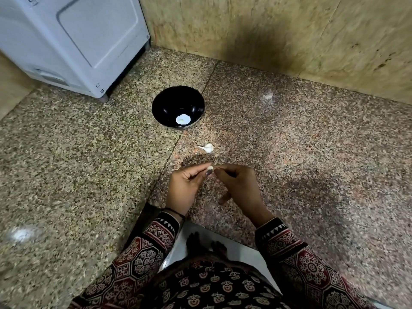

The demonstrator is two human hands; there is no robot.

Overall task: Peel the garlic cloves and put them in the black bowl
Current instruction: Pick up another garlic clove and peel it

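A small white garlic clove (210,167) is pinched between the fingertips of my left hand (187,186), just above the speckled granite counter. My right hand (238,186) meets it from the right, its fingertips on the clove. Another clove (207,147), still in its white skin with a thin tail, lies on the counter a little beyond my hands. Farther back stands the black bowl (165,103); a white disc-like patch shows on its bottom, and I cannot tell whether it is an object or a reflection.
A white appliance (73,41) stands on the counter at the back left, close to the bowl. A stained stone wall (278,36) closes the back. The counter's front edge (169,239) runs just under my wrists, with the floor below.
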